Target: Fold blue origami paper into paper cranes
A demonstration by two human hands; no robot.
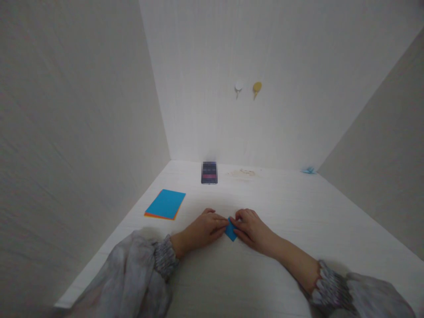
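Note:
A small piece of folded blue paper (231, 231) lies on the white table, one corner pointing toward me. Along its left side, my left hand (209, 227) rests low with the fingers together, their tips pressing on the paper. From the right, my right hand (254, 229) has its thumb and fingers closed at the paper's edge. The fingers cover part of the paper's sides, so its full folded shape is hidden. Farther left lies a stack of square paper sheets (167, 203), blue on top with orange edges showing beneath.
A phone (209, 172) with a blurred screen is at the back of the table (278, 198). A small blue folded paper piece (309, 170) sits in the far right corner. White (238, 88) and yellow hooks (257, 87) are on the back wall; walls also stand on both sides.

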